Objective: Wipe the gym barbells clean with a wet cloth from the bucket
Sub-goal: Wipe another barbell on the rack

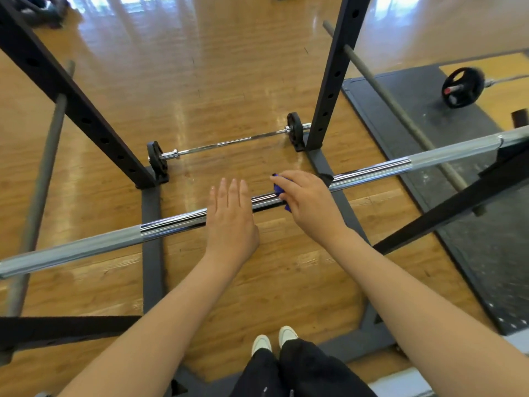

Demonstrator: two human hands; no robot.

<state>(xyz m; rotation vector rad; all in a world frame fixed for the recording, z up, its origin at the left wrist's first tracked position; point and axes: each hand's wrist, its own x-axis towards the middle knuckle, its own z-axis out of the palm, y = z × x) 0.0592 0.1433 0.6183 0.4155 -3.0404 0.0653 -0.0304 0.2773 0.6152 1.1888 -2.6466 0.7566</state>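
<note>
A chrome barbell (171,223) lies across the rack in front of me, running from lower left to upper right. My left hand (230,219) rests flat on its middle with the fingers straight. Just to the right, my right hand (305,200) grips a blue cloth (278,188) and holds it wrapped against the bar. Only a small part of the cloth shows beside and under the fingers. No bucket is in view.
Black rack uprights (333,73) stand left and right, with a base frame (151,247) on the wooden floor. A small barbell with plates (229,144) lies beyond. A black mat (415,116), another plated bar (462,87) and grey safety bars (43,179) flank the rack.
</note>
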